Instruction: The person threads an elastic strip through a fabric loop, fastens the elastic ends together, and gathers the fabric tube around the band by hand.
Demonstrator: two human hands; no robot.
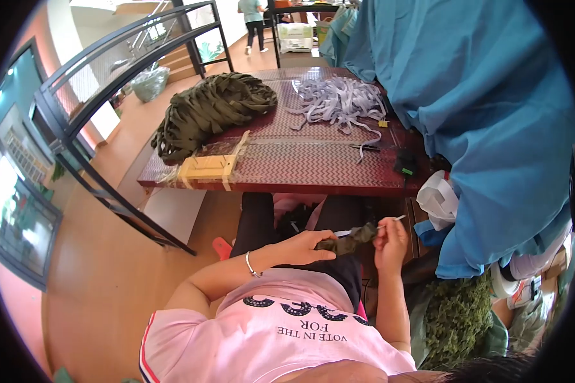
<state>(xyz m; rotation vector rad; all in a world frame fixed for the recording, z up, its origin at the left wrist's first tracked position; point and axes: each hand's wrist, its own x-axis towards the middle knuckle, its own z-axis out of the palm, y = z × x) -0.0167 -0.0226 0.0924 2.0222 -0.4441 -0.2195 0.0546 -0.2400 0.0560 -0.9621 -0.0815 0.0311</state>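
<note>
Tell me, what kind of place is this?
Perhaps a small handcraft workshop: a dark green bundle and a pile of pale strips lie on the table, and the right hand holds a thin pale stick.

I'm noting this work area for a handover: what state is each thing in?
Dark green piece, bunched, in hand
Left hand, closed on one end of that piece
Right hand, closed on a thin stick
Green bundle, heaped on the table
Lavender strips, loose, tangled
Wooden block, taped down
Blue cloth, draped in folds
</note>
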